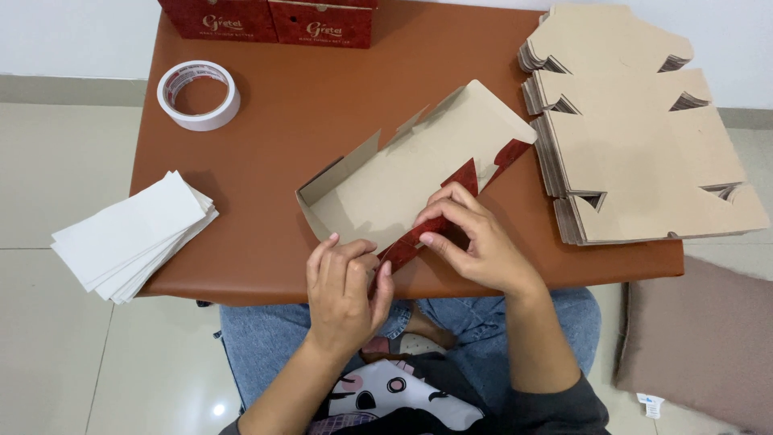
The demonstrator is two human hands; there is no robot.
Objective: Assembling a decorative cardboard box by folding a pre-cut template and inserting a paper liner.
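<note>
your left hand [345, 292] and right hand [471, 242] both pinch the red side flap [427, 225] of the half-folded cardboard box [403, 181]. flat box blanks [644, 153] lie stacked beyond your right hand, a tape roll [199, 94] beyond your left.

Brown table [266, 145] fills my view; pale glossy floor tiles [48, 346] at nine o'clock, white wall [72, 32] at eleven, brown cushion [700, 346] at four.

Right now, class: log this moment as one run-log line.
left hand: pinching red flap | right hand: pressing red flap | box blank: half-folded on brown table | nearby: flat blanks stack, tape roll, white sheets
</note>
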